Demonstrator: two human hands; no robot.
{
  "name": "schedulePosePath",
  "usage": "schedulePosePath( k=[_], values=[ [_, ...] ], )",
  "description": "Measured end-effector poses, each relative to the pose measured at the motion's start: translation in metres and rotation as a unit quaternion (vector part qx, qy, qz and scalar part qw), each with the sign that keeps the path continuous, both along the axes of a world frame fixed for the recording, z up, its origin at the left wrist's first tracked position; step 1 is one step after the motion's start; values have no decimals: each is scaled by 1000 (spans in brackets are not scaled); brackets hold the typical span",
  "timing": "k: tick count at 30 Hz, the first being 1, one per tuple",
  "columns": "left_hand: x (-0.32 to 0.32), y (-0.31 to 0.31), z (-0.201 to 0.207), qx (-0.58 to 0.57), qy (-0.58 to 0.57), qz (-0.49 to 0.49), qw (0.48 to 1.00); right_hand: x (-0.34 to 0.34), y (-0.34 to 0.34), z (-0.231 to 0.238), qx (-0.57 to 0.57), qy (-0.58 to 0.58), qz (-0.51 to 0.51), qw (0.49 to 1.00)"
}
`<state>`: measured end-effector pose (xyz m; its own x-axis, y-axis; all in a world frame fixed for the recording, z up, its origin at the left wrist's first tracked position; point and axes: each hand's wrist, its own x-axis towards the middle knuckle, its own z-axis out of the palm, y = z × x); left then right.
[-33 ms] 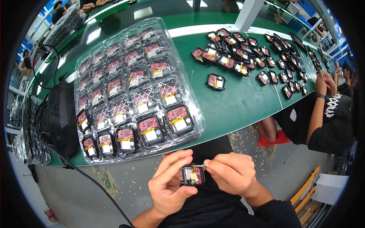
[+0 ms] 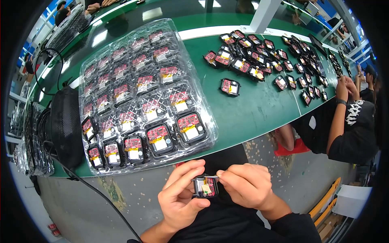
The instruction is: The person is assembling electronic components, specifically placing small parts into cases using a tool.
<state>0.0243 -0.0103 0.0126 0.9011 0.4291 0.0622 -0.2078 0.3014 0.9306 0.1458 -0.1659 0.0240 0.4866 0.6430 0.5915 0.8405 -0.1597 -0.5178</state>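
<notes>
In front of my body, over my lap, my left hand [image 2: 180, 198] grips a small open watch case [image 2: 198, 193] by its sides, between fingers and thumb. Its black frame shows a red circuit board, a silvery part and a pale tab [image 2: 207, 189] with a green mark. Pinched in my right hand [image 2: 248, 185] is a thin metal tool [image 2: 211, 176], its tip at the case's upper edge. My fingers cover most of the tool, so its exact kind is hidden. Above my hands, a clear plastic tray [image 2: 212, 139] holds rows of similar open watch cases [image 2: 160, 138].
More watch cases [image 2: 242, 65] lie heaped on the green table [image 2: 243, 115], with one case [image 2: 230, 87] apart. A black bag [image 2: 65, 125] and a cable [image 2: 101, 194] are at the left. On the right sits a co-worker [image 2: 352, 129]; a white box [image 2: 353, 201] stands below.
</notes>
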Motion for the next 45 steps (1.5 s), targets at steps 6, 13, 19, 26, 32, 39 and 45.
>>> schedulePosePath(
  k=[6, 13, 19, 26, 32, 39, 45],
  values=[
    [-1, 1, 3, 27, 5, 11, 1000, -3, -1, -4, -20, -58, -8, 998],
    [-9, 9, 9, 15, -20, 24, 999, 14, 7, 3, 44, 45, 30, 998],
    [-4, 50, 33, 279, -71, 170, 942, 68, 19, -8, 4, 71, -171, 983],
    [27, 111, 70, 552, 80, 328, 762, 86, 42, -21, -129, -5, -279, 951],
    [32, 122, 76, 623, 196, 295, 698, 85, 36, -25, -77, -3, -269, 960],
    [23, 123, 68, 620, 264, 283, 683, 86, 37, -24, -82, -3, -269, 960],
    [29, 125, 71, 648, 241, 288, 662, 85, 38, -24, -82, -1, -269, 960]
  ],
)
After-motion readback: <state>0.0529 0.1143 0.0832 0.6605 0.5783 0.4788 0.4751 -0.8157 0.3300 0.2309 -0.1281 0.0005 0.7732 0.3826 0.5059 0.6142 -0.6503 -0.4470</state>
